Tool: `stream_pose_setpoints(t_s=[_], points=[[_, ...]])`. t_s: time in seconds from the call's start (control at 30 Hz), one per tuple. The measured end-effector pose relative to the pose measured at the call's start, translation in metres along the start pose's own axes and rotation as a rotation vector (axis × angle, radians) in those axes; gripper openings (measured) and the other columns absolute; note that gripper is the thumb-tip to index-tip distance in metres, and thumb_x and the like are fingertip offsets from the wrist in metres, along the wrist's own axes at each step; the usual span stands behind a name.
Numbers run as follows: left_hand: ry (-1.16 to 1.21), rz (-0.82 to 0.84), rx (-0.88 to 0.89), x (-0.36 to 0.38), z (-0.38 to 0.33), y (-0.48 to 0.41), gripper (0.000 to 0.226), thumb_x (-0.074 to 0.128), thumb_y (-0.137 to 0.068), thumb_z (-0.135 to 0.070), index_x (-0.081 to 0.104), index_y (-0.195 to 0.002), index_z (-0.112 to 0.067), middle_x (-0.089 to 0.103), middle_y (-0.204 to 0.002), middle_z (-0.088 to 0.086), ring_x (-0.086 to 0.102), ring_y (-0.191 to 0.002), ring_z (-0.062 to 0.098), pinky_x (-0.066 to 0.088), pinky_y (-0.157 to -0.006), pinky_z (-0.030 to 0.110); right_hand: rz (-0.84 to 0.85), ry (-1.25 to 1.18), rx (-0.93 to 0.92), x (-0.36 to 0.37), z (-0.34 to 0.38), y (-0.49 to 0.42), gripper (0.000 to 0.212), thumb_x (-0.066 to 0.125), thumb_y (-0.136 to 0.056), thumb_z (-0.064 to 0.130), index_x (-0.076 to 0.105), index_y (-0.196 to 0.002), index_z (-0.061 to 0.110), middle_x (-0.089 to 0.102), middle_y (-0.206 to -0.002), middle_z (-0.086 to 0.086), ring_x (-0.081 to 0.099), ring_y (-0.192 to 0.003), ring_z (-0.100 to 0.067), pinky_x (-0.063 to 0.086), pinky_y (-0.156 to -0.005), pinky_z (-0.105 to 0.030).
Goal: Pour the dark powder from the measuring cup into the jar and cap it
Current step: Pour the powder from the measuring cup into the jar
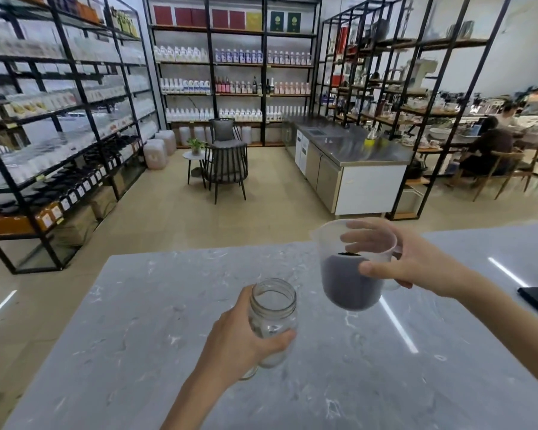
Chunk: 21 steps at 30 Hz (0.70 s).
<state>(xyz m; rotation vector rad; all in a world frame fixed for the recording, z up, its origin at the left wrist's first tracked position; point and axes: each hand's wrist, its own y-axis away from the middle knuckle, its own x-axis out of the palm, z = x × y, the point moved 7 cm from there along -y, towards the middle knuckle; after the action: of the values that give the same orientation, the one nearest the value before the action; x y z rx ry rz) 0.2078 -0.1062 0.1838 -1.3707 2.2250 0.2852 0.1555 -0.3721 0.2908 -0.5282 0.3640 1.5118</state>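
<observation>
From here no writing can be read: the labels on the shelf bottles (230,55) at the far wall and the boxes (227,18) above them are too blurred.

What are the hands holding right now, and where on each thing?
Left hand grips the clear glass jar around its body; right hand holds the translucent plastic measuring cup around its upper wall.

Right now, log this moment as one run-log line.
left hand: holds open clear glass jar | right hand: holds translucent plastic measuring cup, dark powder inside | pour: not started | lid: not visible
</observation>
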Motion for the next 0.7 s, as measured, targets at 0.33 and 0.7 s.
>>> stream_pose_setpoints(t_s=[0.33,0.7], points=[[-0.046,0.067,0.072,-0.016,-0.062,-0.018,0.062,0.083,-0.060,-0.072,0.051,-0.112,-0.060,0.066,-0.097,-0.041,0.063,-0.071,-0.015,0.047,-0.048,0.010,0.447,0.552,-0.088,-0.010,0.099,-0.034,0.081,0.082,-0.065,0.060,0.049,-0.137,0.041,0.062,-0.129,0.025,0.058,-0.122,0.002,0.059,-0.090,-0.046],[-0.132,0.060,0.086,-0.028,-0.109,-0.020,0.068,0.079,-0.058,-0.076,0.053,-0.118,-0.056,0.071,-0.100,-0.020,0.067,-0.086,0.004,0.055,-0.057,0.025,0.572,0.877,-0.130,-0.024,0.167,-0.043,0.066,0.079,-0.063,0.062,0.058,-0.125,0.054,0.068,-0.117,0.027,0.068,-0.106,-0.003,0.060,-0.077,-0.060]])
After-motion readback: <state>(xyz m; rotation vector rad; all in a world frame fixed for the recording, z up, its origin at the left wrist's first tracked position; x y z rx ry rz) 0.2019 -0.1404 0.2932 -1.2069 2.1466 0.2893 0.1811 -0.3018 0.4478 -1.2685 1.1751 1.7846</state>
